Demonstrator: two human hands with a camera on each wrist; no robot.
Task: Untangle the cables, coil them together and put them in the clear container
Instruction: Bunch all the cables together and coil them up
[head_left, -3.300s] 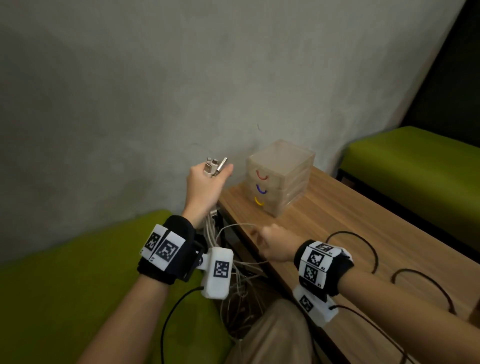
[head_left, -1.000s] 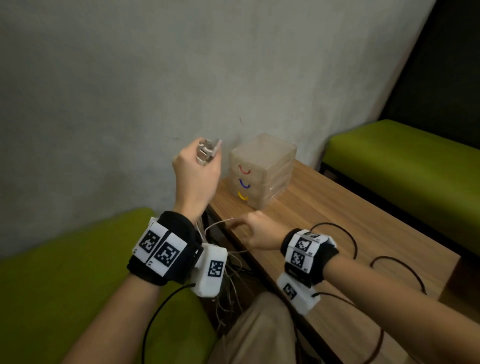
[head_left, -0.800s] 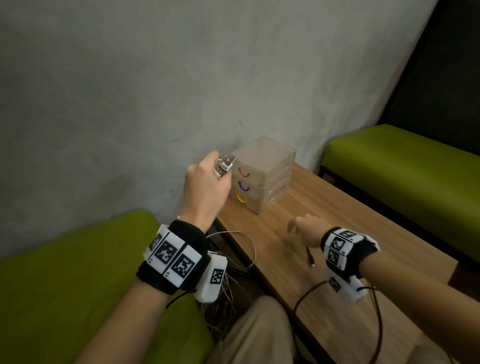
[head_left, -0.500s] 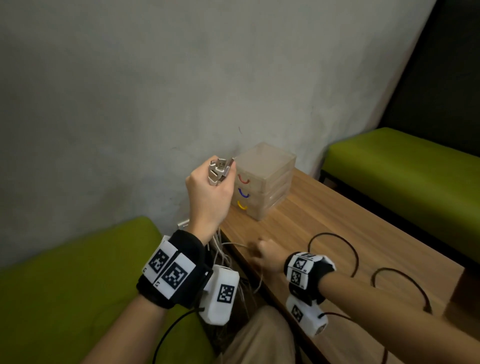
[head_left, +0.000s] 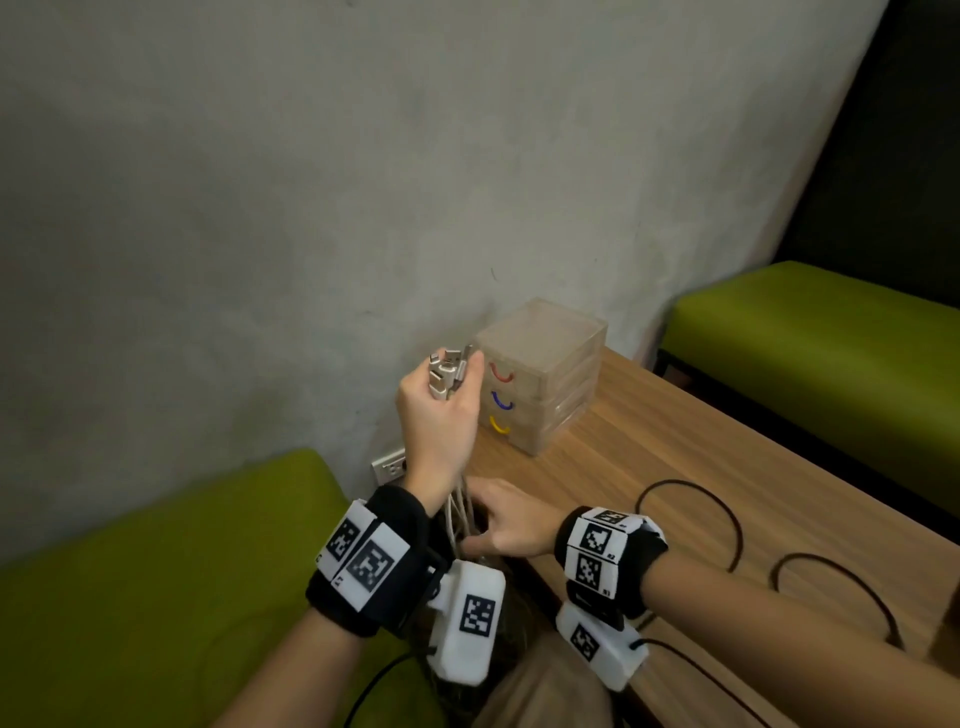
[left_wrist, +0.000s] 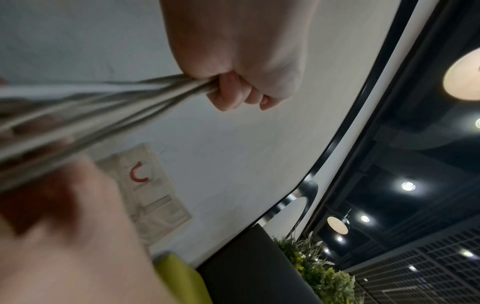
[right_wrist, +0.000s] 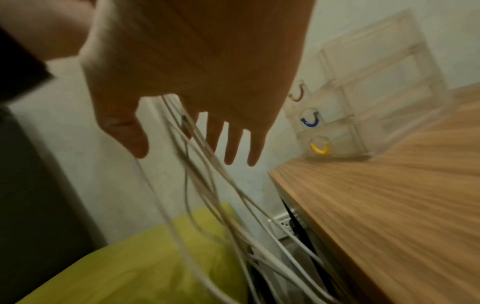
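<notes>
My left hand (head_left: 441, 410) is raised in front of the wall and grips a bunch of white cables (head_left: 460, 514). Their metal USB plugs (head_left: 448, 370) stick out above the fist. In the left wrist view the curled fingers (left_wrist: 233, 90) clamp the strands (left_wrist: 103, 107). The cables hang past my left wrist, down between the bench and the table. My right hand (head_left: 498, 527) is just below the left wrist, at the hanging strands. In the right wrist view its fingers (right_wrist: 231, 152) are straight and spread, with cables (right_wrist: 197, 176) running between thumb and fingers. The clear drawer box (head_left: 545, 374) stands by the wall.
The box has red, blue and yellow handles and sits at the far left corner of the wooden table (head_left: 675, 457). Thin black cables (head_left: 727, 519) loop over the table at right. Green benches (head_left: 156, 571) flank the table. A wall socket (head_left: 389, 467) is low on the wall.
My right hand has moved left from the table edge to the hanging cables under my left wrist. The left hand stays raised with the plugs.
</notes>
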